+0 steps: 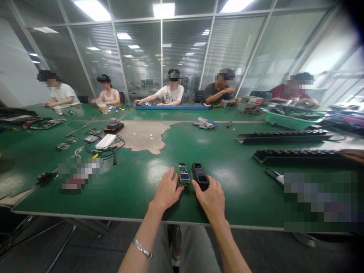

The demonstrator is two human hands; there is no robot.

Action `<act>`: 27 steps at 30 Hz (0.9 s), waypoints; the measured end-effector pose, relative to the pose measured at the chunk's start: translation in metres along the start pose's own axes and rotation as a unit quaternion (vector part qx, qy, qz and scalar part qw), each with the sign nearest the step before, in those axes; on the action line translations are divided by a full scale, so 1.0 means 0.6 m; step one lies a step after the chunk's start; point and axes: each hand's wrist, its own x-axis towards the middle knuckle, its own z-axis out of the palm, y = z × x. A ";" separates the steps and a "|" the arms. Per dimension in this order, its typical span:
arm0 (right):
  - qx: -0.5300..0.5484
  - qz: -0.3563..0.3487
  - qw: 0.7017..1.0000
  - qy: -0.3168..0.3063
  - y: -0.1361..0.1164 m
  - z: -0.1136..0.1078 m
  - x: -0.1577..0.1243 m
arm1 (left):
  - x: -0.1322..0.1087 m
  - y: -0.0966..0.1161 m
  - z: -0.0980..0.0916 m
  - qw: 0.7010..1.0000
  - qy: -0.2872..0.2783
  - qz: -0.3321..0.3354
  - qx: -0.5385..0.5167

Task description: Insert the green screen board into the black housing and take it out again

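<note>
"From far, what are you seeing?"
"I am seeing the left hand (pixel 167 188) pinching the circuit board (pixel 184 176), the right hand (pixel 212 194) pinching the black casing (pixel 200 173); both are resting on the green table (pixel 131 189)."

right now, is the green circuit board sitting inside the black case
No, the circuit board lies by the left hand, apart from the black case at the right hand.

Green table (pixel 122 193), on it circuit board (pixel 184 176), black casing (pixel 199 173), basket (pixel 290 120)
</note>
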 end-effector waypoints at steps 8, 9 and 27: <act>0.000 -0.010 1.000 0.004 -0.003 -0.003 -0.003 | 0.000 0.001 0.000 1.000 0.001 -0.001 -0.006; 0.000 -0.009 1.000 0.006 -0.003 -0.003 -0.004 | -0.001 0.001 0.000 1.000 0.001 -0.002 -0.006; 0.030 -0.019 0.999 0.014 0.004 -0.009 0.005 | -0.004 0.000 0.001 1.000 0.010 0.000 -0.003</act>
